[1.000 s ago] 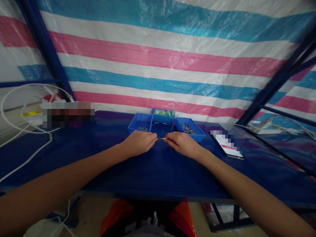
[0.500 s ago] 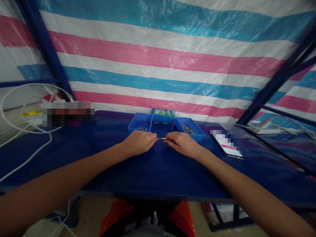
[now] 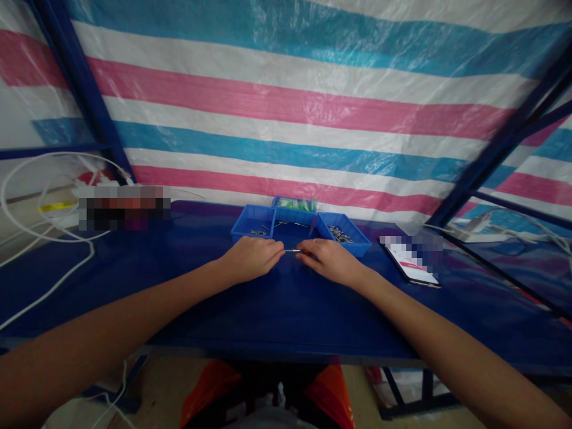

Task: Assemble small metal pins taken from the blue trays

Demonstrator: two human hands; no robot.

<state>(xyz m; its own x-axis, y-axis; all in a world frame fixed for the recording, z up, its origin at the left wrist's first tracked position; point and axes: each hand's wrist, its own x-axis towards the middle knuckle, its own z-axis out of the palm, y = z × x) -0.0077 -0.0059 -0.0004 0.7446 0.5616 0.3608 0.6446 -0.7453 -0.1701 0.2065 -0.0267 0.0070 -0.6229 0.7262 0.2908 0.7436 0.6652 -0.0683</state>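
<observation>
Between my hands, over the blue table, a thin metal rod (image 3: 292, 251) lies level. My left hand (image 3: 255, 258) pinches its left end. The fingers of my right hand (image 3: 329, 260) are closed around its right end, which they partly hide. Just behind my left hand is a blue bin (image 3: 252, 218) with a few small metal pieces. Another blue bin (image 3: 360, 239), holding several metal pieces, stands behind my right hand. A third bin (image 3: 282, 213) at the back holds green and clear packets. Some loose thin rods (image 3: 300, 224) lie between the bins.
A phone (image 3: 412, 262) lies on the blue table (image 3: 286, 316) at the right. White cables (image 3: 67, 273) and a blurred-out object (image 3: 125, 207) are at the left. Behind the table hangs a striped sheet (image 3: 286, 107) between blue frame posts (image 3: 487, 161).
The fingers of my right hand have shifted slightly on the rod. Both hands otherwise stay in nearly the same place.
</observation>
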